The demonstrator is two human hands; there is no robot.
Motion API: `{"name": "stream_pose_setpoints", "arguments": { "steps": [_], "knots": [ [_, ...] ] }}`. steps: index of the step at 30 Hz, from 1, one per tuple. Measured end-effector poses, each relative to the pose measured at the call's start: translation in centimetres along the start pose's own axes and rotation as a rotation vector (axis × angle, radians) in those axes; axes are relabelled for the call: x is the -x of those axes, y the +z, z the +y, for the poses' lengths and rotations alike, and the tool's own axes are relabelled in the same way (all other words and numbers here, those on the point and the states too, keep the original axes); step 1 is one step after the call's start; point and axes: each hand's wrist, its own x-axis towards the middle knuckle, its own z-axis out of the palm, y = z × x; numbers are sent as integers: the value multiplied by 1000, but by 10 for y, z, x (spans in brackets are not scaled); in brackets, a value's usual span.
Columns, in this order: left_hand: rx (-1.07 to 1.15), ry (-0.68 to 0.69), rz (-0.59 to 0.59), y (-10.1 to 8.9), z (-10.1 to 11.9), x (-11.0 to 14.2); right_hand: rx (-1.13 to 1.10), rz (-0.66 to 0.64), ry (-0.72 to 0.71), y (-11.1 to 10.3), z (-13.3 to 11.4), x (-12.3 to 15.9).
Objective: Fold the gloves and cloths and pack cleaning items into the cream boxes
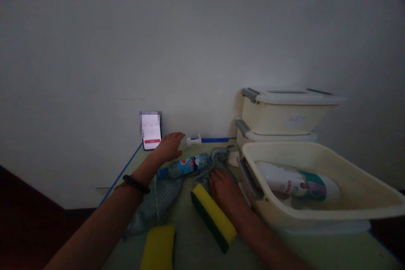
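Note:
My left hand [171, 147] reaches to the back of the table, its fingers closed over a clear pump bottle [186, 141] that lies on its side. The white pump head [195, 140] points right. My right hand [225, 187] rests with its fingers laid on a grey-blue knit cloth [220, 158]. Between the hands lies a clear bottle with a blue label [190, 165], its blue cap to the left. Another part of grey-blue cloth [158, 202] spreads below my left wrist. A yellow sponge with a green side [213, 217] stands beside my right hand.
A second yellow sponge [158, 247] lies at the near edge. On the right, an open cream bin [316, 215] holds a white bottle with a teal label [297, 181]. Behind it are stacked lidded boxes [278, 118]. A lit phone [152, 130] leans against the wall.

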Motion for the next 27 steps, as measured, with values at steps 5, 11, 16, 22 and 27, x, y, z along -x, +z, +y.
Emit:
{"name": "stream_pose_setpoints", "arguments": {
  "steps": [5, 11, 16, 22, 27],
  "knots": [
    [-96, -115, 51, 14, 0, -6, -219, 184, -3, -22, -18, 17],
    [-110, -176, 93, 20, 2, -1, -289, 123, -113, -26, -41, 36],
    [-38, -123, 85, 15, -2, 3, -285, 116, -84, -16, -36, 33],
    [102, -94, 191, -7, -9, 5, -359, 159, -55, -14, -28, 25],
    [508, -135, 328, -28, 15, 16, -484, 213, -37, -11, -25, 24]
  ]
}}
